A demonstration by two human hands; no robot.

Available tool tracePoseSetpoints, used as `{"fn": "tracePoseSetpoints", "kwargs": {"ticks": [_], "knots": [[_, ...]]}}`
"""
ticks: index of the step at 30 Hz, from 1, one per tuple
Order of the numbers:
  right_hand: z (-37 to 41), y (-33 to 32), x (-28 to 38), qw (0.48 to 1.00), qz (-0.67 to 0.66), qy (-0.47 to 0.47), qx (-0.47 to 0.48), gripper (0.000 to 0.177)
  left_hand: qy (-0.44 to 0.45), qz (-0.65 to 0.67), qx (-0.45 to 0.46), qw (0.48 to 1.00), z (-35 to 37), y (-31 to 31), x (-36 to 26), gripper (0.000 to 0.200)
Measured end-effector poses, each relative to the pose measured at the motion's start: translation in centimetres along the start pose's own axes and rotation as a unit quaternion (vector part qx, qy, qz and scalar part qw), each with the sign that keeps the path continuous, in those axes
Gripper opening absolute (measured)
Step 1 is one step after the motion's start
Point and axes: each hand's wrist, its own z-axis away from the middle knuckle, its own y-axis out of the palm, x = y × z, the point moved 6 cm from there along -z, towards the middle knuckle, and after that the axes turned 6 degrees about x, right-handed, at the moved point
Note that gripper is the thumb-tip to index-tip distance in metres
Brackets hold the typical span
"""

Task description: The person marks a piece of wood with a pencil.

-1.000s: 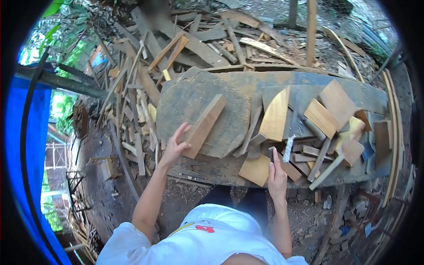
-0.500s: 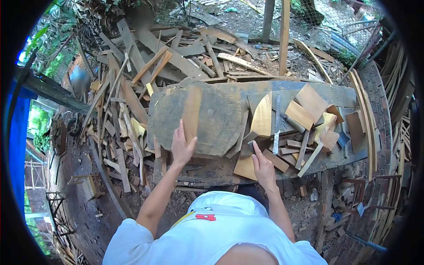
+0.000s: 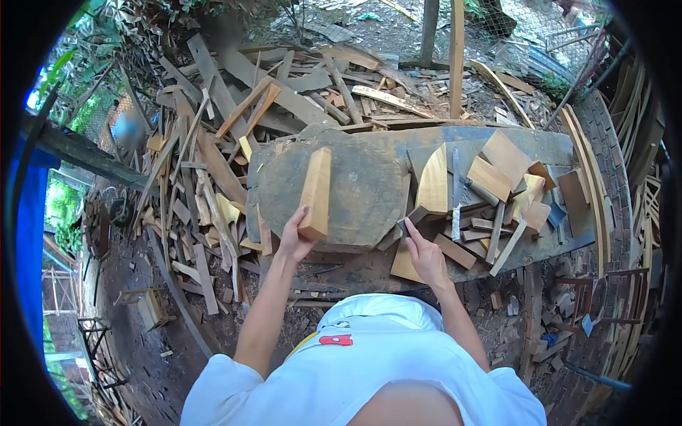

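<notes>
My left hand [image 3: 294, 237] is closed around the near end of a squared wooden block [image 3: 317, 186], fingers on its left side. The block is tilted over a broad, dark chopping stump [image 3: 364, 190] with a worn top. Beyond the stump's right edge, my right hand [image 3: 428, 260] is closed, its index finger stretched forward along a small dark object [image 3: 403, 227]; I cannot tell what it is. Just past those fingertips lies a yellowish wooden piece [image 3: 433, 186] with one curved edge. A flat wooden offcut [image 3: 406, 264] lies partly under the right hand.
A metal ruler-like strip [image 3: 456, 192] lies beside the curved piece. Several wooden offcuts [image 3: 490, 177] crowd the workbench [image 3: 355, 273] to the right. Scrap boards [image 3: 213, 135] are heaped behind and to the left. Long curved strips [image 3: 586, 192] lean across the right end.
The block in my left hand, blurred before, is now sharp and tilted, its near end face showing. My right hand keeps its grip near the stump. The whole view has shifted slightly.
</notes>
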Motion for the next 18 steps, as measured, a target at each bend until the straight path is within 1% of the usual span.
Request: {"fn": "tracePoseSetpoints", "kwargs": {"ticks": [1,2,3,4,5,7,8,9,10,11,12,14,15,17,18], "knots": [[-0.3,0.6,-0.5,1.0,0.009,0.004,0.017,0.047,-0.012,0.062,0.01,0.998,0.0,0.1,0.3,0.046],[-0.5,1.0,-0.8,0.999,0.018,0.01,0.033,0.047,-0.013,0.06,0.009,0.998,0.2,0.0,0.4,0.046],[-0.8,1.3,-0.8,0.998,0.008,0.028,0.057,0.046,-0.028,0.095,0.034,0.994,0.3,0.3,0.7,0.046],[-1.7,1.9,-1.1,0.998,0.005,0.032,0.053,0.046,-0.045,0.129,0.061,0.989,0.4,0.6,1.0,0.046],[-2.8,3.1,-1.4,0.998,-0.001,0.007,0.069,0.047,-0.056,0.122,0.066,0.989,0.4,0.7,1.2,0.046],[-5.3,4.1,-0.9,0.996,-0.007,-0.017,0.092,0.048,-0.047,0.117,0.005,0.992,0.4,-0.6,1.9,0.047],[-7.1,4.4,0.2,0.995,-0.007,-0.014,0.098,0.049,-0.061,0.126,-0.001,0.99,0.4,-1.5,2.1,0.046],[-9.2,5.1,0.7,0.997,-0.009,-0.045,0.065,0.048,-0.042,0.11,-0.009,0.993,0.3,-2.4,2.2,0.044],[-11.3,6.0,1.1,0.998,-0.005,-0.042,0.049,0.046,-0.038,0.103,-0.013,0.994,0.9,-1.4,2.0,0.04],[-12.9,6.3,2.1,0.998,-0.017,-0.043,0.046,0.045,-0.035,0.08,-0.034,0.996,1.2,-1.5,2.0,0.037],[-14.9,6.9,2.8,0.997,-0.019,-0.021,0.071,0.045,-0.038,0.056,-0.018,0.998,1.3,-1.9,2.2,0.037],[-17.8,7.7,4.2,0.998,0.02,-0.062,-0.018,0.041,-0.046,0.02,-0.037,0.998,1.7,-2.5,2.2,0.036],[-18.0,7.4,4.5,0.998,0.019,-0.057,-0.024,0.041,-0.05,0.015,-0.033,0.998,1.8,-2.7,2.2,0.036],[-18.2,7.6,4.7,0.99,0.136,-0.034,0.027,0.038,-0.047,-0.015,-0.06,0.997,1.8,-3.6,2.2,0.033],[-18.2,8.3,3.8,0.99,0.137,-0.027,0.023,0.038,-0.053,-0.017,-0.055,0.997,1.8,-3.3,2.3,0.033]]}}
